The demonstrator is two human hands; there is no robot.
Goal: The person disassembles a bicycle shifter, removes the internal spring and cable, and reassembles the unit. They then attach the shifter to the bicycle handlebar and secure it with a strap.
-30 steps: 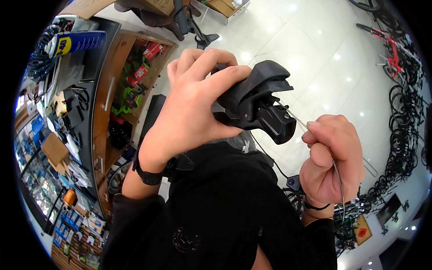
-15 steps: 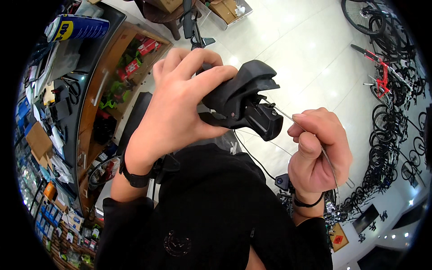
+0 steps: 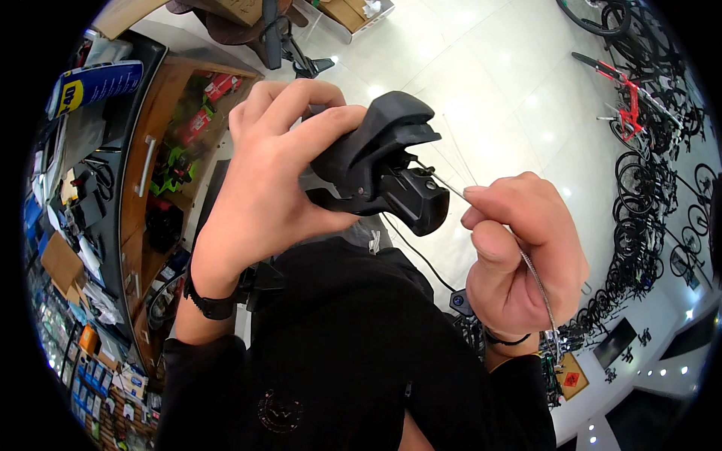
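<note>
My left hand grips the black lever unit in front of me, fingers round its thick body, probably rigid and light; my right hand pinches the metal cable, likely springy, best held near the unit

Clearance around the black lever body
Open passage lies over the tiled floor, beyond it. The thin cable crosses the gap to the right hand; the left hand blocks the left side, a black cord and the torso the near side.
</note>
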